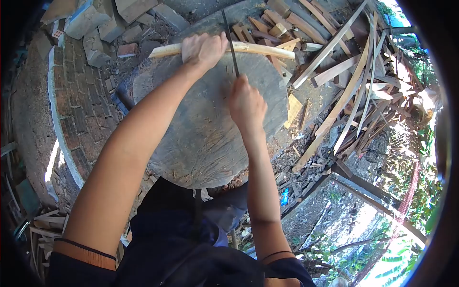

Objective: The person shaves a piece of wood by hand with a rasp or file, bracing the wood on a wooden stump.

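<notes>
A long pale wooden strip [265, 50] lies across the far part of a round wooden stump [201, 119]. My left hand [203, 50] is closed over the strip, left of its middle, and presses it on the stump. My right hand [247, 103] is wrapped round the near end of a narrow dark blade [231, 43]; the handle is hidden in the fist. The blade points away from me and crosses the strip just right of my left hand's fingers. Whether it has cut into the wood cannot be made out.
Wooden offcuts [306, 28] and long slats [351, 95] are heaped at the right. Concrete blocks [88, 21] and a brick-paved strip [79, 105] lie at the left. A metal frame [377, 205] stands at the lower right, near green leaves.
</notes>
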`<state>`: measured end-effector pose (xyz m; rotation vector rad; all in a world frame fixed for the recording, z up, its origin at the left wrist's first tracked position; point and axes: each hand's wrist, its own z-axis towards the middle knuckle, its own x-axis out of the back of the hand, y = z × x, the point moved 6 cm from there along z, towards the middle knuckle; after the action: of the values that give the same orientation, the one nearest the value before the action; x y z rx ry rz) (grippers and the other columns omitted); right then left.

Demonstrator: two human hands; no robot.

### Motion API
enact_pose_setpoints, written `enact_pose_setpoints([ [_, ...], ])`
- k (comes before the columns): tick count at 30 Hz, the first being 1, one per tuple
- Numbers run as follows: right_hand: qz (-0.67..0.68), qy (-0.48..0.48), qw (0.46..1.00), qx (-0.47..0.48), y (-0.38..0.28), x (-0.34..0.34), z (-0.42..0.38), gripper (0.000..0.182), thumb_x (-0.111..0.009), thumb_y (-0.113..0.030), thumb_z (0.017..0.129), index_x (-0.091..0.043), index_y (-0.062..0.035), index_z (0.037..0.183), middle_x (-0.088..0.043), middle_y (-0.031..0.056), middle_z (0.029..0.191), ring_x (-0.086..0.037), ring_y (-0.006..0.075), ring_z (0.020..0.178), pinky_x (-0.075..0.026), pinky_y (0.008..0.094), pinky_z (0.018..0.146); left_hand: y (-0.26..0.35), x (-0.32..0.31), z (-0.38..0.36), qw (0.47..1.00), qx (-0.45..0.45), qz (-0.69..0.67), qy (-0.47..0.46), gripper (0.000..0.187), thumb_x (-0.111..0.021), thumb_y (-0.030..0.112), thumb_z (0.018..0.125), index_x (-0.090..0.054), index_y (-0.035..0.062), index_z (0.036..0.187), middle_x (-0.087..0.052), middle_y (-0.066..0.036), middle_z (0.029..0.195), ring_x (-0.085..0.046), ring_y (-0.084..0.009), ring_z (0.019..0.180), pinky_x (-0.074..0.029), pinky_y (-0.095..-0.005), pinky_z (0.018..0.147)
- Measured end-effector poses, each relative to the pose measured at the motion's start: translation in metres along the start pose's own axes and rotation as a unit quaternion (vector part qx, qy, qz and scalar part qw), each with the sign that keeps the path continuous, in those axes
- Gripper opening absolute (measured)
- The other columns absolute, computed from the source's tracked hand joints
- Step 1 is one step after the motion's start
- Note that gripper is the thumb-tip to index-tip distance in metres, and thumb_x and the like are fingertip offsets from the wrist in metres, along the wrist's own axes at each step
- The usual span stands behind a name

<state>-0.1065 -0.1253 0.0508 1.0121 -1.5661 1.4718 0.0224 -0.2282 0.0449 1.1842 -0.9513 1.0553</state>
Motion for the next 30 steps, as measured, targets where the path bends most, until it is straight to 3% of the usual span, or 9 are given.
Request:
enact_pose_setpoints([
  [4,0.012,0.032,0.999,0.010,-0.014,-0.006,0.036,0.022,-0.042,-0.023,0.094,-0.052,-0.0050,0.089,-0.064,0.0242,0.072,-0.064,0.0435,0.069,-0.050,0.0535,0.060,-0.001,0.005,0.000,1.000,-0.004,-0.003,0.016,0.057,-0.034,0.039,0.096,-0.069,0.0069,0.066,-0.066,-0.018,0.070,-0.066,-0.0380,0.065,-0.050,-0.0484,0.062],
  [10,-0.016,-0.061,0.997,-0.041,0.000,0.000,-0.016,0.019,-0.044,-0.024,0.091,-0.052,-0.0068,0.093,-0.066,0.0217,0.075,-0.067,0.0400,0.073,-0.052,0.0502,0.064,-0.001,0.002,0.000,1.000,-0.006,0.004,0.020,0.057,-0.035,0.038,0.096,-0.068,0.0083,0.060,-0.066,-0.016,0.065,-0.066,-0.0344,0.061,-0.051,-0.0438,0.059],
  [15,-0.016,0.025,0.999,0.015,-0.013,-0.007,0.030,0.018,-0.045,-0.023,0.091,-0.051,-0.0062,0.091,-0.066,0.0206,0.072,-0.066,0.0410,0.070,-0.051,0.0513,0.060,0.001,0.007,0.002,1.000,-0.009,-0.003,0.003,0.056,-0.036,0.036,0.096,-0.069,0.0088,0.060,-0.066,-0.016,0.065,-0.066,-0.0337,0.060,-0.051,-0.0438,0.059],
  [18,-0.006,0.025,1.000,0.004,-0.014,-0.009,0.034,0.017,-0.045,-0.023,0.091,-0.050,-0.0060,0.091,-0.066,0.0212,0.072,-0.066,0.0413,0.070,-0.051,0.0515,0.060,0.001,0.006,0.000,1.000,0.000,-0.006,-0.001,0.055,-0.036,0.036,0.096,-0.069,0.0087,0.061,-0.066,-0.017,0.066,-0.066,-0.0331,0.061,-0.052,-0.0430,0.059],
  [24,-0.020,-0.048,0.997,-0.064,0.004,0.002,-0.027,0.022,-0.042,-0.025,0.094,-0.053,-0.0063,0.091,-0.065,0.0233,0.073,-0.063,0.0442,0.070,-0.050,0.0534,0.062,-0.003,0.005,-0.002,1.000,0.000,-0.007,-0.017,0.054,-0.037,0.036,0.096,-0.070,0.0093,0.063,-0.066,-0.016,0.067,-0.067,-0.0330,0.062,-0.051,-0.0420,0.059],
  [30,-0.010,0.019,1.000,0.005,-0.018,-0.007,0.044,0.015,-0.043,-0.019,0.089,-0.051,-0.0059,0.091,-0.066,0.0234,0.075,-0.065,0.0425,0.073,-0.051,0.0521,0.063,-0.001,0.006,-0.001,1.000,-0.007,-0.008,0.016,0.054,-0.036,0.037,0.096,-0.070,0.0091,0.064,-0.066,-0.016,0.067,-0.067,-0.0327,0.062,-0.052,-0.0425,0.060],
])
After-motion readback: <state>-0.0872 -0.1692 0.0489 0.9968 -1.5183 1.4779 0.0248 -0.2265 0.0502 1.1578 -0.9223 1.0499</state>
